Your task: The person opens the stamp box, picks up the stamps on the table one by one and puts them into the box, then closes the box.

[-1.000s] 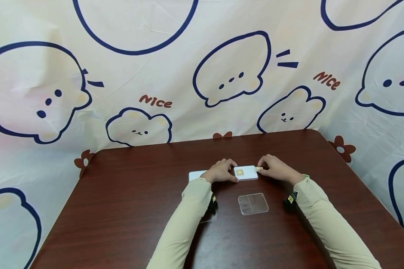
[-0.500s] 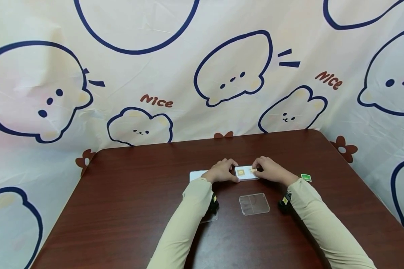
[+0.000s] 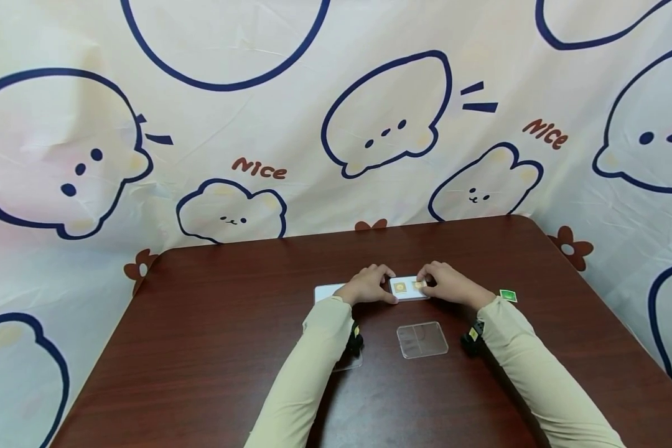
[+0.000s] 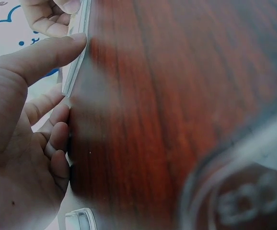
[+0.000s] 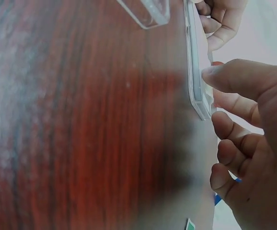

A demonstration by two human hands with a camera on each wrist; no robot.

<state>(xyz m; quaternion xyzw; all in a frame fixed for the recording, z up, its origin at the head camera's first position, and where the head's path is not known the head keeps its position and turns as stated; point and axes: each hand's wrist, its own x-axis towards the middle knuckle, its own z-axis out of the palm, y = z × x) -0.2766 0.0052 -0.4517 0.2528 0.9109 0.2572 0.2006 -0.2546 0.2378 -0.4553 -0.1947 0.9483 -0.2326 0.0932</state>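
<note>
A flat white case (image 3: 409, 295) with clear plastic edges lies on the table, a gold-coloured square (image 3: 400, 287) set in its left part. My left hand (image 3: 366, 286) grips the left end, thumb on the near edge and a finger at the far one. Over the right part, my right hand (image 3: 450, 287) pinches a small cream-and-gold square (image 3: 419, 284), its thumb and forefinger right at the case's face. The right wrist view shows the thumb tip overlapping the case (image 5: 196, 81), the other fingers loosely curled beside it. Fingers partly hide the small square.
A clear plastic lid (image 3: 422, 340) lies in front of the case. Another white case (image 3: 326, 291) sits partly behind the left hand, and a second clear piece (image 3: 354, 362) lies under the left wrist. A small green square (image 3: 508, 295) is by the right sleeve.
My right hand has moved left with the small square, from beside the case's right end to over its right part. The green square is now uncovered by the sleeve. The left hand stays.
</note>
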